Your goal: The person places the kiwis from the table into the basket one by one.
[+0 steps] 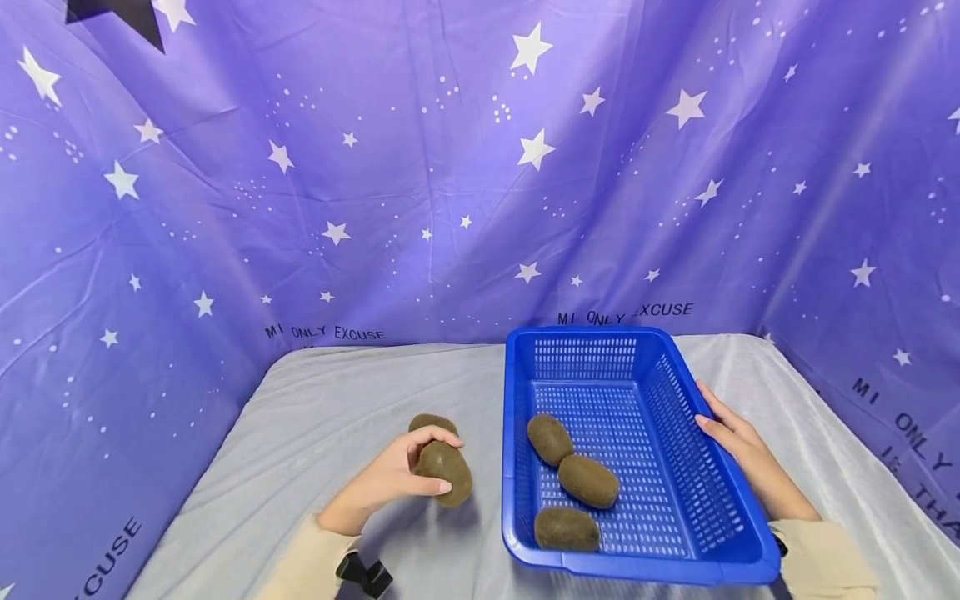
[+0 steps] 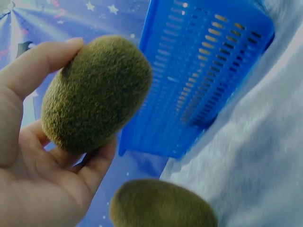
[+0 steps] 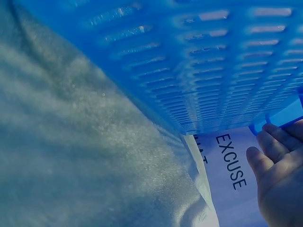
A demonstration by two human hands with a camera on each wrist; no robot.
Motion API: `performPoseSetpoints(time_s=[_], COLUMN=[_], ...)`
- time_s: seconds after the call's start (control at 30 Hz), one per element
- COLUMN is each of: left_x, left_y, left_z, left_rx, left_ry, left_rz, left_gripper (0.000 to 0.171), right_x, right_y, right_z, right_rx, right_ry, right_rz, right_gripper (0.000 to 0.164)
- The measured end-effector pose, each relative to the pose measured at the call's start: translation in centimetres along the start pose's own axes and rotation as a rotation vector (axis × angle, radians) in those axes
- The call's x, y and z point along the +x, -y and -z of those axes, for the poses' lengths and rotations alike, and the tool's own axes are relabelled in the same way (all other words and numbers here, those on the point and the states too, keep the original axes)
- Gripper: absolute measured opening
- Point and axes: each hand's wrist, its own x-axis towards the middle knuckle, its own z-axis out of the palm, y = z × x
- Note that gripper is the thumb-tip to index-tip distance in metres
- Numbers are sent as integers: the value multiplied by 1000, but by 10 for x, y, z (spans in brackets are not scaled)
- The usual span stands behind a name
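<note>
My left hand (image 1: 393,475) holds a brown, fuzzy kiwi (image 1: 446,475) between thumb and fingers, to the left of a blue plastic basket. In the left wrist view the held kiwi (image 2: 99,92) shows its full oval side. Another kiwi (image 1: 432,422) sits just behind that hand, partly covered by it. At the basket's (image 1: 641,571) right side, my right hand (image 1: 753,454) grips the rim, thumb on top and fingers along the outside. Inside lie three kiwis: one (image 1: 550,439) towards the left wall, one (image 1: 588,481) touching it, and one (image 1: 567,529) near the front.
A grey-white cloth (image 1: 315,417) covers the table under the basket. Purple curtains (image 1: 420,183) with white stars and printed words stand behind and on both sides. The basket has slotted walls and a raised rim.
</note>
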Motion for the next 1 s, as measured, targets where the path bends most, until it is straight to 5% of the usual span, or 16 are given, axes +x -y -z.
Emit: performPoseSetpoints(time_s=[0.43, 1.0], left_x=[32, 50], left_y=[-6, -16], left_z=[-16, -31], left_rx=[78, 71], left_ry=[-52, -110], left_rz=[-73, -30], left_gripper=[44, 46], right_x=[0, 1], right_y=[-1, -1], right_z=[0, 1], right_rx=[-10, 1], right_ry=[10, 21], right_rz=[-7, 9], right_gripper=[58, 58])
